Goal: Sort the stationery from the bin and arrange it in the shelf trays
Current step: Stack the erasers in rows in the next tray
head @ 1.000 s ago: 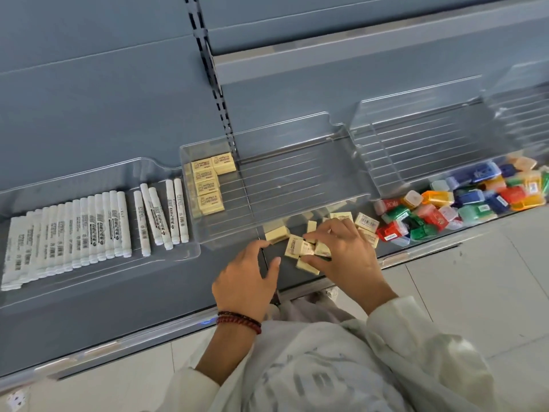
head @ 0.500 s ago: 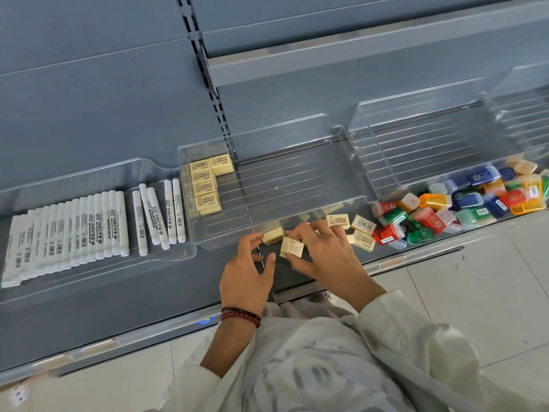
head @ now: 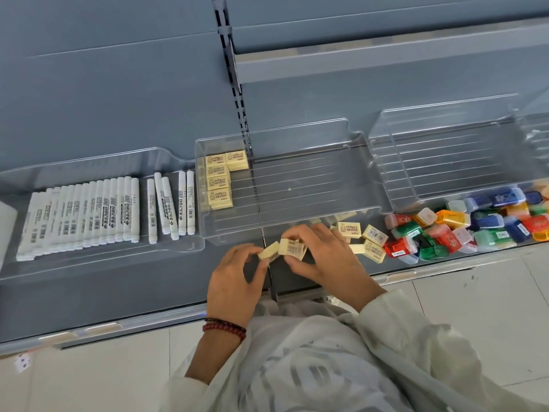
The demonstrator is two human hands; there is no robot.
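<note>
Your left hand pinches a single pale yellow eraser between thumb and fingertips, held above the grey shelf just in front of the middle tray. Your right hand has its thumb and fingers curled round a small clutch of erasers; you cannot tell how many are in it. The single eraser sits right against that clutch, the two hands close together. Inside the middle tray, the sorted erasers lie label up in a column along its left wall, with one more beside the rearmost. To the right of your right hand, the loose erasers lie scattered on the shelf at mixed angles, near the tray's front right corner. Past them is a heap of coloured plastic cases, red, green, orange and blue, in front of the right tray. The left tray holds white markers lying flat: a tight row, then five looser ones near its right end. A dark red beaded bracelet circles your left wrist, and a pale sleeve covers your right forearm
</note>
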